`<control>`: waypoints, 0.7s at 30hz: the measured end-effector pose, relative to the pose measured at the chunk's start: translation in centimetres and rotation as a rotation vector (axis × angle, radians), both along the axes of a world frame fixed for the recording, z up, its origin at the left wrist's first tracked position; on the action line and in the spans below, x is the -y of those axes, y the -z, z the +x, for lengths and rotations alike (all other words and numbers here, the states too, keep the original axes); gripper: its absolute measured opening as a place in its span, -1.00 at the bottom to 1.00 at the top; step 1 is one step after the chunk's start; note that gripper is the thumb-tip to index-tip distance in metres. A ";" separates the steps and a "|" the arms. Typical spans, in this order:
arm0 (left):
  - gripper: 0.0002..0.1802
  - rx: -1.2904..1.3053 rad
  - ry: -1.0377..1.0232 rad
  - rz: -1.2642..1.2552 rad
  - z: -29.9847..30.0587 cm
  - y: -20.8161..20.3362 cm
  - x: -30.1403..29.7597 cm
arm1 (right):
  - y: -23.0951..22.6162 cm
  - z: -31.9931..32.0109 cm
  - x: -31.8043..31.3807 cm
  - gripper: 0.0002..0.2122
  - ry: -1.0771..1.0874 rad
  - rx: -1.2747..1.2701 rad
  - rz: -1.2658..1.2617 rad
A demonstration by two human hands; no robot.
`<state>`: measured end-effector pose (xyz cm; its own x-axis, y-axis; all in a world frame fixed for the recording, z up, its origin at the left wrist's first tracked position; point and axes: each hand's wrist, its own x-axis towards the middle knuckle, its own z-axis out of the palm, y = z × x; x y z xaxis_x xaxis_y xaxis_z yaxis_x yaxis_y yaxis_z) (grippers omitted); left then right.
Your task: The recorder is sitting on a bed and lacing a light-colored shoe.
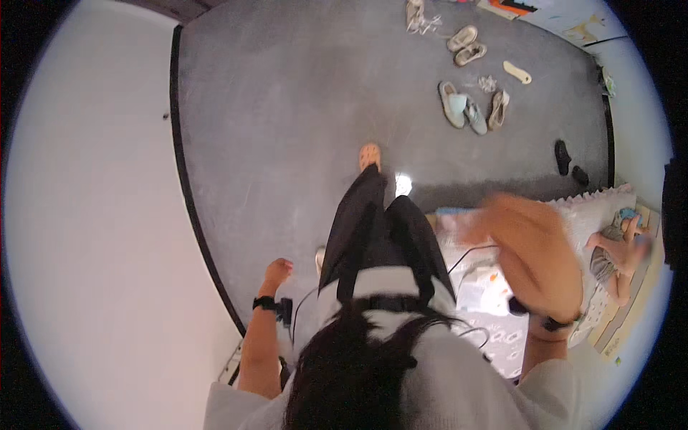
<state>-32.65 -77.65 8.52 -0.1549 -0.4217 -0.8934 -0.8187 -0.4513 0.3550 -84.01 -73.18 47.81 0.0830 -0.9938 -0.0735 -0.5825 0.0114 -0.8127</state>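
Note:
My left hand point(278, 271) hangs at my left side, its fingers curled in with nothing visible in them. A black strap point(265, 304) with a small dark device is around that wrist. My right hand point(534, 251) is raised close to the camera over the bed point(505, 337), and its fingers are smeared by motion. I cannot make out anything in it. A dark band point(555, 325) circles the right wrist. Below me show my dark trousers point(358, 215) and an orange clog point(369, 155) on the grey floor point(272, 129).
Another person point(618, 251) lies on the bed's right side. Pale slip-on shoes point(452, 104), beige shoes point(471, 54) and a cream insole point(517, 72) lie ahead on the floor. Dark shoes point(562, 158) stand by the right wall. A white wall point(107, 215) runs along the left.

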 end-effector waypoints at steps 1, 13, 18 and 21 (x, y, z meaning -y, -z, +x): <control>-0.86 -0.050 -0.037 -0.058 2.6 0.3 2.1 | 5.3 -0.9 1.6 -0.93 0.074 0.004 -0.020; -0.78 -0.168 0.763 -0.619 -36.1 13.8 21.9 | 64.6 -24.0 -5.7 -0.78 0.136 -0.680 0.807; -0.79 -0.301 0.712 -0.421 -42.8 25.8 22.2 | 70.6 -25.1 -1.2 -0.65 0.641 -0.453 0.669; -0.80 -0.219 1.051 -0.353 -44.4 33.9 23.8 | 75.4 -29.9 -0.3 -0.59 0.812 -0.574 0.497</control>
